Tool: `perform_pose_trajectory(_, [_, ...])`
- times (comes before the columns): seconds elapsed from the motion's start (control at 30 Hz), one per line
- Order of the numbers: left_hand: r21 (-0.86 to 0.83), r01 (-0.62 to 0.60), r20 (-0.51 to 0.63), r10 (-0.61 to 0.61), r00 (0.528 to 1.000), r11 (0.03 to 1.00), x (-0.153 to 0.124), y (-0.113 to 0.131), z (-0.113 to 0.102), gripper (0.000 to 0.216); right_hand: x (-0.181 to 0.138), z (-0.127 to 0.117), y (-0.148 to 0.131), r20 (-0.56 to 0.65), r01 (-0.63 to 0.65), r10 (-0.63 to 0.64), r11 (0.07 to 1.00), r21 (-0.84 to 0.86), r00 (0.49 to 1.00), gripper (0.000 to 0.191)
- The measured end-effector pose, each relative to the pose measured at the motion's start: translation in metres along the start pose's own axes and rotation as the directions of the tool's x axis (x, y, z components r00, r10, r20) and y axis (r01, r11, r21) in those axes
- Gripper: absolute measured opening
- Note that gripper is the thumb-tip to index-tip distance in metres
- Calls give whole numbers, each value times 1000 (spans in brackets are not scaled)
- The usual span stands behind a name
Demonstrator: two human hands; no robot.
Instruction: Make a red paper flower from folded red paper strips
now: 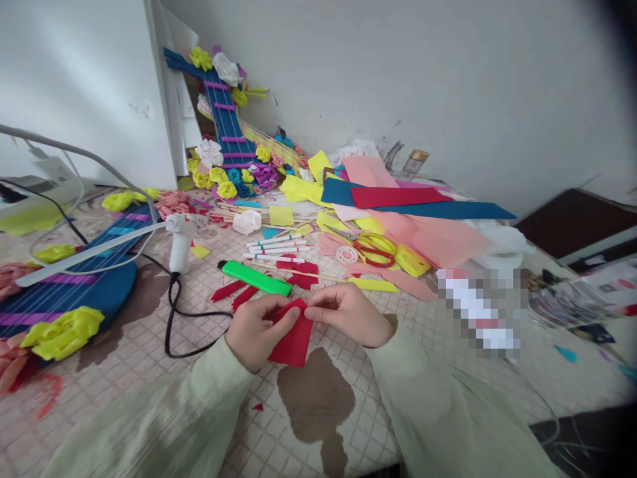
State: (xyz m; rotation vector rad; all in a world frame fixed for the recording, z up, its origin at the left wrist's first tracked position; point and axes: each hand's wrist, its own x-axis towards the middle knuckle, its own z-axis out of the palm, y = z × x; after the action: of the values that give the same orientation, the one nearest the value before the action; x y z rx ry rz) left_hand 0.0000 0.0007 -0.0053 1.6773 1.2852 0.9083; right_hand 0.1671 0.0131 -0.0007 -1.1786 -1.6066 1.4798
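A red paper piece [293, 340] hangs between both hands over the patterned table. My left hand [256, 332] is closed, gripping the paper's left side with thumb and fingers. On the right, my right hand [348, 313] pinches the paper's top edge. Both sleeves are pale green. A green marker-like tool [256, 277] lies just beyond the hands, with small red paper scraps [303, 273] around it.
A white glue gun [180, 242] with a black cord stands at left. Red-and-yellow scissors [374, 248], several pens [276, 245] and stacked coloured paper sheets [413, 206] lie behind. Blue boards with paper flowers [226, 116] lean on the wall and lie at left.
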Motion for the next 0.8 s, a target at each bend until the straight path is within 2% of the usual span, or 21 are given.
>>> perform_pose_trajectory(0.17, [31,-8,-29,9,1000,999,0,1,0,19,0,0,0,-13,21,-21,999,-24,1000,14])
perform_pose_trajectory(0.3, [15,-4,-10,4,1000,1000,0,-2,0,20,0,-2,-3,29,-11,11,1000,-3,1000,13])
perform_pose_trajectory(0.43, [11,-18,-13,18,1000,1000,0,-3,1,19,-1,-2,-6,10,43,-43,999,-30,999,19])
perform_pose_trajectory(0.57, [18,-11,53,10,999,1000,-2,1,2,22,-1,-1,-6,4,61,-61,998,2,998,20])
perform_pose_trajectory(0.63, [-1,-8,81,8,997,1000,-4,3,3,22,0,-1,-5,-20,65,-65,998,19,998,18])
perform_pose_trajectory(0.8, [-86,17,68,-11,998,996,-4,0,4,23,3,-4,-7,-151,64,-46,991,115,987,15])
